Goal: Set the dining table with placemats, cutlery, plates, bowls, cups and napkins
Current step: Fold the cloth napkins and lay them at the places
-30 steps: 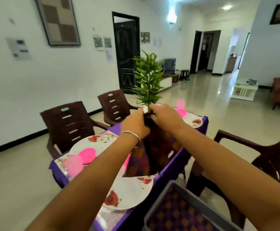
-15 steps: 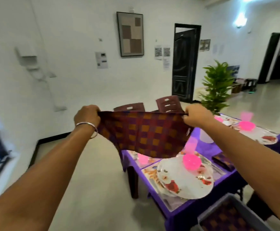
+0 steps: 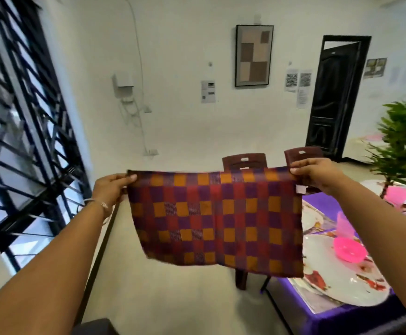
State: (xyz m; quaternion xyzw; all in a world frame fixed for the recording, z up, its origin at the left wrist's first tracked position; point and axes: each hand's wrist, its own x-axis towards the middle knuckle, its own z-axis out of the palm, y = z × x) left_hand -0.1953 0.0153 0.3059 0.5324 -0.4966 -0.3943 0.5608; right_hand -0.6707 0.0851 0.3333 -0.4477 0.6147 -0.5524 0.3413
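Holding the scene from its left edge, a black metal window grille (image 3: 16, 131) fills the wall there, well apart from the work. Next comes the person's left hand (image 3: 111, 189), a thin silver bracelet (image 3: 95, 201) on its wrist; its fingers (image 3: 130, 177) are curled and pinch the upper left corner of the orange, red and purple checked cloth napkin (image 3: 216, 218). The napkin hangs in the air between both hands, spread flat and wide, over the floor and just beside the table's near corner, not yet laid down. Holding it by its two top corners likely lets gravity pull it smooth, so that it can be folded or laid squarely. Behind it stand two dark brown plastic chairs (image 3: 244, 160). The right hand (image 3: 315, 175) pinches the upper right corner in the same way, fingers closed on the hem. Further right, the purple-covered worktop (image 3: 322, 201) already carries a white floral plate (image 3: 342, 286) on a placemat, with a bright pink plastic bowl (image 3: 348, 250) resting on the plate. A green potted plant (image 3: 402, 141) stands on the worktop beyond.
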